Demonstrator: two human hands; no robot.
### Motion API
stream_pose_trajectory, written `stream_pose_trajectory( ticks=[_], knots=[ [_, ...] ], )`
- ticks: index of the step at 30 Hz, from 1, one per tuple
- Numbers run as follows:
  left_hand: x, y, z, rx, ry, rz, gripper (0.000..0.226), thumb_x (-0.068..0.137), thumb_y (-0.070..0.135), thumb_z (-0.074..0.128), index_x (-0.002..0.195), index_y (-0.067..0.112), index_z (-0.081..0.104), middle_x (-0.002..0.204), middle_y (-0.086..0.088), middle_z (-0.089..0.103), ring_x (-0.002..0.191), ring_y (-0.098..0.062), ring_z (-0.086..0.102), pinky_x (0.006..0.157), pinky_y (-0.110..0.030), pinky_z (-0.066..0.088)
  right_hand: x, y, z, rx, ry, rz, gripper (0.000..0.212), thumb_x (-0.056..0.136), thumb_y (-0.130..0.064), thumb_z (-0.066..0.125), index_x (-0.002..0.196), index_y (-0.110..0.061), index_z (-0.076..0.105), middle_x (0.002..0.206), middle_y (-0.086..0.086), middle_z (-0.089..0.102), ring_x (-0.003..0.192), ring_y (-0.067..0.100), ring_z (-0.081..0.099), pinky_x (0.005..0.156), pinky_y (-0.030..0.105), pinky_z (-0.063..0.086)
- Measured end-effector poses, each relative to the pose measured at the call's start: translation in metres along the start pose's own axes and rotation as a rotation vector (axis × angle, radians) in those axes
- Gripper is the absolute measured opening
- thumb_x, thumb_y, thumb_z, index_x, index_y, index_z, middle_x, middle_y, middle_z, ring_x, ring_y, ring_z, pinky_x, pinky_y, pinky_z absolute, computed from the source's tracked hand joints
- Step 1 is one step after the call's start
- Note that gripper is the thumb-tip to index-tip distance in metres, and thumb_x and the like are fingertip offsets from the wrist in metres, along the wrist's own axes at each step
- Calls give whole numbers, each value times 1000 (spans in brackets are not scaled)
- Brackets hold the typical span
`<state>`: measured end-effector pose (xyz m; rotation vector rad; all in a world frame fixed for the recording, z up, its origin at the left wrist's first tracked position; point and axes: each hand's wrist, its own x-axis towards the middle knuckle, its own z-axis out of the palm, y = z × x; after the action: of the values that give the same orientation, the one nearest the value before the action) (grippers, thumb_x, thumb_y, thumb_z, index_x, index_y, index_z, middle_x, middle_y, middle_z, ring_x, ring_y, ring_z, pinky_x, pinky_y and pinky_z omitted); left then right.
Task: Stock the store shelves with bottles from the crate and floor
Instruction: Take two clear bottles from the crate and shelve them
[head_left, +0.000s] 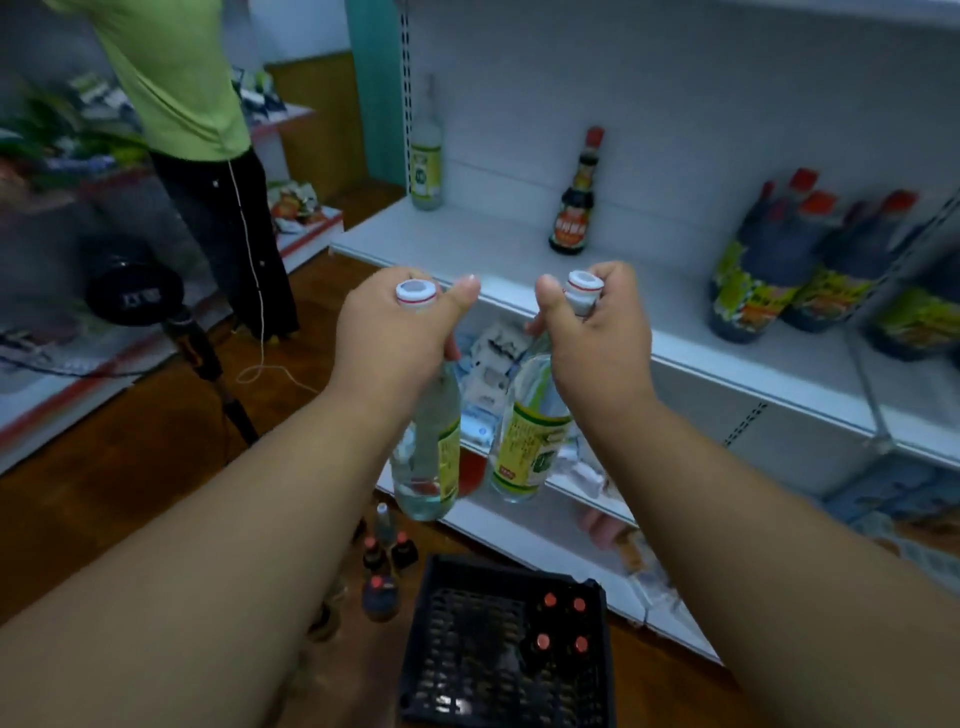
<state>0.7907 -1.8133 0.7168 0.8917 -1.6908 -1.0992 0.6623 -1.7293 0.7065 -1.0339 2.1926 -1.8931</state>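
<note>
My left hand (395, 332) grips the neck of a clear bottle (428, 457) with a white cap and a yellow-green label. My right hand (597, 332) holds a second clear bottle (530, 441) of the same kind by its neck. Both bottles hang upright in front of the white shelf (498, 244). On that shelf stand one matching clear bottle (427, 156) at the back left and a dark sauce bottle (574, 202). Below me the black crate (467, 649) holds several red-capped dark bottles (563, 623). More dark bottles (384, 566) stand on the floor left of it.
Several large dark jugs (779, 270) with red caps fill the shelf's right side. Lower shelves (519, 514) hold packaged goods. A person in a green shirt (176, 78) stands at the left by another rack. A black fan on a stand (135, 296) and a cord are on the wooden floor.
</note>
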Motion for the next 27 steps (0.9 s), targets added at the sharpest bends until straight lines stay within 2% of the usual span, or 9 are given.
stream_pose_trajectory(
  ticks=[3,6,10,13,18,22,25,27],
  knots=[
    [15,8,3,-165,-31,-106,42,90,30,67,55,13,53,44,-4,54,55,-29,53,53,-31,45,17,-8,-4,89,-41,18,26,91,-27,65,87,-19,41,69,8,71,58,5,67,57,18,47],
    [30,13,4,-236,-74,-184,42,91,29,65,55,14,51,48,-6,55,63,-29,50,51,-29,40,29,-13,-2,116,-35,72,22,88,-20,64,92,-7,47,64,9,70,57,11,68,56,25,50],
    [46,22,12,-190,-74,-87,47,90,32,65,53,7,51,50,-12,55,56,-25,48,63,-33,40,45,-18,7,134,-19,105,21,86,-19,65,92,-6,49,61,9,67,56,18,69,56,30,50],
    [66,20,15,-189,-42,-69,50,90,31,65,49,9,48,42,-9,50,45,-22,46,56,-29,38,56,-21,18,118,-22,123,29,87,-28,68,89,-2,54,60,15,65,52,20,67,51,28,46],
    [119,-2,18,-279,-118,-41,46,85,22,64,43,18,46,42,-7,45,43,-25,47,58,-35,40,87,-19,43,40,36,113,42,88,-33,69,81,7,56,66,26,63,43,13,62,47,21,47],
    [172,-20,18,-280,-218,18,38,84,14,61,50,9,45,43,-10,43,42,-25,47,56,-35,43,122,-16,80,-38,105,123,38,88,-29,66,78,5,54,62,26,62,45,18,65,54,31,51],
    [215,-33,17,-260,-268,62,38,81,16,61,46,13,47,42,-10,45,42,-25,48,58,-40,47,150,-14,108,-66,150,153,31,86,-19,63,77,7,50,67,30,60,48,22,66,43,22,45],
    [244,-41,19,-252,-293,67,39,79,18,62,43,16,47,41,-6,46,43,-27,48,59,-43,48,169,-13,126,-72,172,178,26,84,-15,60,76,7,48,68,31,59,48,22,67,46,23,44]
  ],
)
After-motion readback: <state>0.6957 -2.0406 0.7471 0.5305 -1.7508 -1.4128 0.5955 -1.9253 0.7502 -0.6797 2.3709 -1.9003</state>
